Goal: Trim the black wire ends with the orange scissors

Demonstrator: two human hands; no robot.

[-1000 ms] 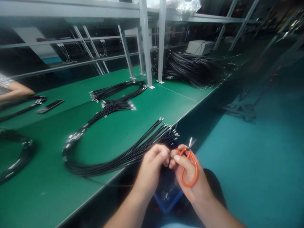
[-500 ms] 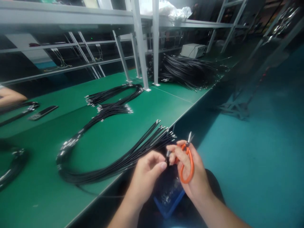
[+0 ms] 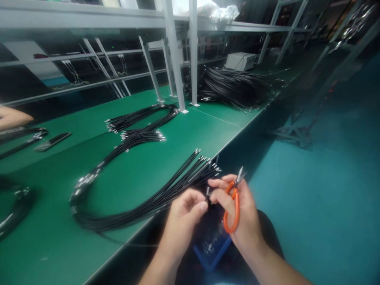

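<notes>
My left hand (image 3: 184,217) is closed, thumb and forefinger pinching a black cable near its silvery end (image 3: 208,191). My right hand (image 3: 246,215) holds scissors (image 3: 236,209) with orange handles, their blades pointing up and slightly apart. Its fingertips are close to the cable end; whether they touch it I cannot tell. Just behind both hands, a curved bundle of black cables (image 3: 139,217) with metal tips lies on the green table (image 3: 142,172), its loose ends fanned out toward the edge.
Below my hands is a blue bin (image 3: 204,259) with small shiny bits inside. Another cable bundle (image 3: 160,114), a big cable heap (image 3: 234,87) and a white box (image 3: 241,61) lie farther back. Shelf posts (image 3: 177,67) rise from the table. Another person's arm (image 3: 13,118) rests at left.
The scissors have tilted a little to the right in my right hand, and its fingers have shifted slightly around the cable end. My left hand keeps its pinch almost in place.
</notes>
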